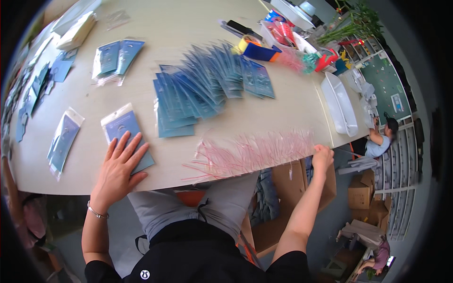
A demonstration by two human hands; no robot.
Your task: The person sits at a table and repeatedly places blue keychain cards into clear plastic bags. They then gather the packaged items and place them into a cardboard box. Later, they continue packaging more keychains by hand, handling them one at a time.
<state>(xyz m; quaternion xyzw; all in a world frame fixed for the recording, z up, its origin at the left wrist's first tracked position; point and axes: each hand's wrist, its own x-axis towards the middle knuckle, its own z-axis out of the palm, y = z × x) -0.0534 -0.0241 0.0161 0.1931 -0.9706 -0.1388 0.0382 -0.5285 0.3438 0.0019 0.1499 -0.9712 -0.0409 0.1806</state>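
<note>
My left hand (121,165) lies flat with fingers spread on a blue card in a clear sleeve (123,123) near the table's front edge. My right hand (322,158) is closed at the right end of a long row of small clear packets with pink-red strings (255,153); what its fingers pinch, if anything, is hidden. Another sleeved blue card (65,141) lies left of my left hand. Beyond the packets, many blue cards in clear sleeves (188,99) overlap in a fanned row. Two more sleeved cards (117,59) lie farther back.
A white tray (339,104) stands at the table's right side. A tape dispenser (257,48) and a bin of coloured items (283,35) sit at the back right. Loose blue cards (37,87) cover the left side. A co-worker (380,139) sits at the right. Cardboard boxes (288,198) stand below the edge.
</note>
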